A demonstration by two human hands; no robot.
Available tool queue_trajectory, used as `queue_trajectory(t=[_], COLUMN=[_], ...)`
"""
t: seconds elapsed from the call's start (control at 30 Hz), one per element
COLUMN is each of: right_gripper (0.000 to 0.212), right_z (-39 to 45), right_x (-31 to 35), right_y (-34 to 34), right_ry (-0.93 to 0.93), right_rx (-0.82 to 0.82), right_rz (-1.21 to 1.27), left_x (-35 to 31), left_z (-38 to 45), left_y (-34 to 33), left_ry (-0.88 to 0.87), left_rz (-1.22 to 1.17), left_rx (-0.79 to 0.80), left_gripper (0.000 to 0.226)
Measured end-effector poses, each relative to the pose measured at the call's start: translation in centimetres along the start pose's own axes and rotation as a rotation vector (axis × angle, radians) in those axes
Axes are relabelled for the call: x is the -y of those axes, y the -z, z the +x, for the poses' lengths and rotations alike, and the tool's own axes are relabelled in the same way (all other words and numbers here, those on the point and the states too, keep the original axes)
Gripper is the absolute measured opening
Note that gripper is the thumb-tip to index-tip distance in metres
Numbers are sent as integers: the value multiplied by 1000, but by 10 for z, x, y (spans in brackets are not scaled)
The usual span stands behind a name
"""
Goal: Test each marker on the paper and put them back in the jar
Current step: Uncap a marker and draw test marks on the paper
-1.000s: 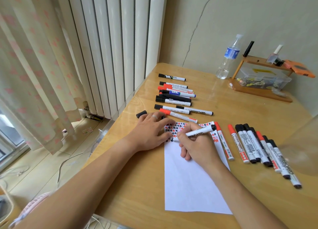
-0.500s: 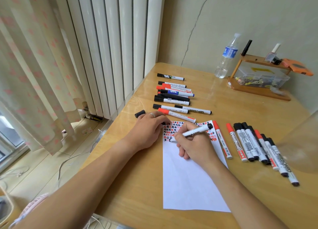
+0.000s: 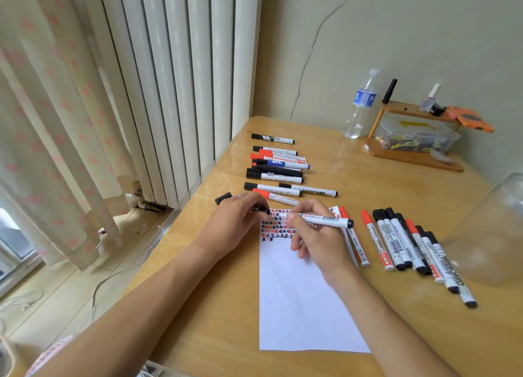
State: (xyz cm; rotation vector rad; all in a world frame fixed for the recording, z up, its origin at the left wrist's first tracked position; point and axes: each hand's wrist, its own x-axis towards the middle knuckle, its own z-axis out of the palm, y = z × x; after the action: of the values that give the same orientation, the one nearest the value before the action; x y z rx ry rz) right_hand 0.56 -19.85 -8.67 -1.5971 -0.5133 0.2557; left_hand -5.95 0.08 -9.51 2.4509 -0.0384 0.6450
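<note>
Fingers (image 3: 294,216) of the right hand (image 3: 317,238) still pinch the marker (image 3: 317,219), now lifted off the paper (image 3: 300,306) toward the cap (image 3: 261,209) pinched in the left hand (image 3: 235,223): recapping likely next, jar (image 3: 492,229) waiting on the bench (image 3: 396,184).

The tabletop (image 3: 368,184) is pale wood with a glossy varnish that catches the light near the upper middle of the frame. On it lies a matt white sheet of paper (image 3: 300,297). The markers (image 3: 396,243) at right have smooth, shiny plastic barrels. At the right edge a clear jar (image 3: 489,229) looks glassy and smooth. The bottle (image 3: 359,107) is thin clear plastic. At upper left, soft printed cloth curtains (image 3: 56,122) hang matt.
</note>
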Motion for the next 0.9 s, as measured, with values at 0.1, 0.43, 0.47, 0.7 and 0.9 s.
queue_trajectory(t=[0.1, 0.43, 0.47, 0.7, 0.9], right_gripper=[8, 12, 14, 37, 3], right_z=[-2, -6, -6, -1, 4], right_x=[2, 8, 9, 5, 8], right_y=[-2, -4, -4, 1, 15], right_ry=[22, 10, -1, -84, -5], right_rx=[40, 197, 198, 142, 65], right_rz=[9, 6, 17, 162, 70], left_x=[-1, 0, 0, 0, 6], left_z=[-1, -4, -4, -4, -1], left_y=[1, 0, 0, 0, 1], left_ry=[-13, -187, -193, -196, -84], left_rz=[-3, -43, -48, -19, -30], left_rx=[-16, 84, 85, 64, -14], left_gripper=[12, 14, 16, 15, 15])
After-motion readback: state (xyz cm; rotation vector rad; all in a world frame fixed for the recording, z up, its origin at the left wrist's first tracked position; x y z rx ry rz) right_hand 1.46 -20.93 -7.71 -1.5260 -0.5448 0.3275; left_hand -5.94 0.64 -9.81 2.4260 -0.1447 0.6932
